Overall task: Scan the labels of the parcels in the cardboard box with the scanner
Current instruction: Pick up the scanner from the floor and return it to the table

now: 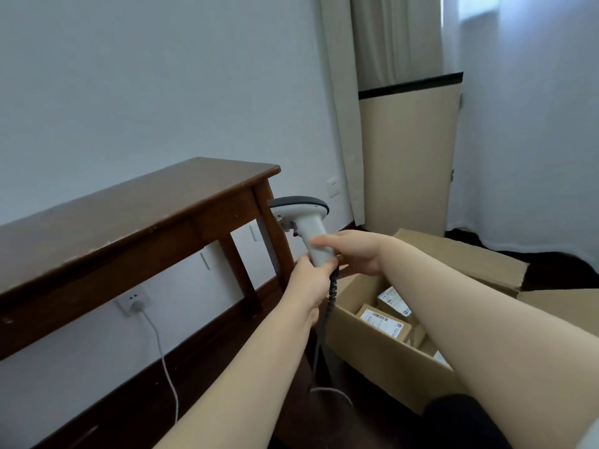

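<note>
A grey-white handheld scanner (304, 218) with a dark head and a coiled dark cable is held upright in front of the table's corner. My left hand (309, 281) grips the bottom of its handle. My right hand (351, 251) wraps the handle higher up, thumb laid across it. Below and to the right, an open cardboard box (382, 361) stands on the floor. Inside lie small brown parcels with white labels, one (384, 322) near the front and one (393, 299) behind it. My right forearm hides part of the box's inside.
A dark wooden table (136, 222) stands along the left wall. Under it a wall socket (133, 301) holds a plug with a white cable. A tall beige panel (408, 163) and curtains stand behind the box, and one box flap (460, 257) lies open at the right.
</note>
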